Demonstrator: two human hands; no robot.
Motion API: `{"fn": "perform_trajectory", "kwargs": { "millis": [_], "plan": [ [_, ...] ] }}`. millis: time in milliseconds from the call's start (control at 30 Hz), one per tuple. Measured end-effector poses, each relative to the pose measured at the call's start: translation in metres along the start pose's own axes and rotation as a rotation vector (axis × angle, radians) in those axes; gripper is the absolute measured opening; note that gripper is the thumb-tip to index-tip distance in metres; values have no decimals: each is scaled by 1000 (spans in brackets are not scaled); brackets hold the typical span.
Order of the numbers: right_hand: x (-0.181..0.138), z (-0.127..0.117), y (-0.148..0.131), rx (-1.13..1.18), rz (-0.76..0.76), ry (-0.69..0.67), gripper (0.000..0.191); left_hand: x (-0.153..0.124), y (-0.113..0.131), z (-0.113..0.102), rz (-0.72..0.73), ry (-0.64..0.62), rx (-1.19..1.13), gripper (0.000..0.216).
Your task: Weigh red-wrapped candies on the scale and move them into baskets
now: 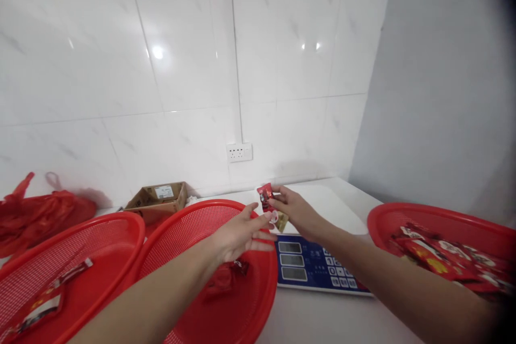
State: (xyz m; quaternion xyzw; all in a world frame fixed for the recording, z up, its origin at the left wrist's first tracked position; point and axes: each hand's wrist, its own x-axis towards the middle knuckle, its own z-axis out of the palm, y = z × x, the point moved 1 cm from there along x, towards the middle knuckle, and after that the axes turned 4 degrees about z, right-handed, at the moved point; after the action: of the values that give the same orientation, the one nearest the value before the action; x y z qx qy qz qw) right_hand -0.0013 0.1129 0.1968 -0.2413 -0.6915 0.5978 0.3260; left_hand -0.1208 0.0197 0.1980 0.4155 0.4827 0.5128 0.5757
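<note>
My right hand point(296, 209) pinches a small red packet point(265, 197) between thumb and fingers above the left edge of a digital scale point(334, 269). The packet is printed with a dark and white picture. Just below it shows a small gold and whitish packet point(281, 221), partly behind my fingers; I cannot tell whether a hand touches it. My left hand point(244, 234) is open with fingers spread, over the right rim of the middle red basket point(209, 215), its fingertips close to the packets. Inside that basket lie a few small red packets point(220, 282), partly hidden by my left arm.
At the left stands another red basket point(100, 231) with some packets. A third red basket point(387, 215) at the right holds several red packets point(439, 258). Behind are an open cardboard box point(157, 199), a red plastic bag point(44, 215) and a tiled wall with a socket point(239, 152).
</note>
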Motion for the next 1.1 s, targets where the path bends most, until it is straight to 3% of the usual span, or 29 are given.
{"fn": "perform_trajectory", "kwargs": {
  "millis": [100,200,333,433,533,767,967,1100],
  "plan": [
    [-8,24,1,-54,-43,-18,23,-5,-5,6,3,2,-109,41],
    [-12,34,3,-107,-20,-47,22,-13,-12,-2,-14,46,-98,40],
    [-13,31,5,-223,-83,-17,21,-25,-14,-35,30,185,3,53],
    [-9,26,9,-384,-125,-10,24,-30,-9,-64,116,273,124,36],
    [-7,28,13,-504,-120,-74,25,-32,-2,-81,152,282,244,17],
    [-20,40,8,-712,-63,-150,33,-21,-14,-75,206,224,631,3],
    [-43,9,-2,-787,-6,-134,38,-8,-24,-81,213,157,963,21],
    [-60,-26,-9,-820,94,-71,37,-12,-28,-86,173,68,1199,49]
  ]
}}
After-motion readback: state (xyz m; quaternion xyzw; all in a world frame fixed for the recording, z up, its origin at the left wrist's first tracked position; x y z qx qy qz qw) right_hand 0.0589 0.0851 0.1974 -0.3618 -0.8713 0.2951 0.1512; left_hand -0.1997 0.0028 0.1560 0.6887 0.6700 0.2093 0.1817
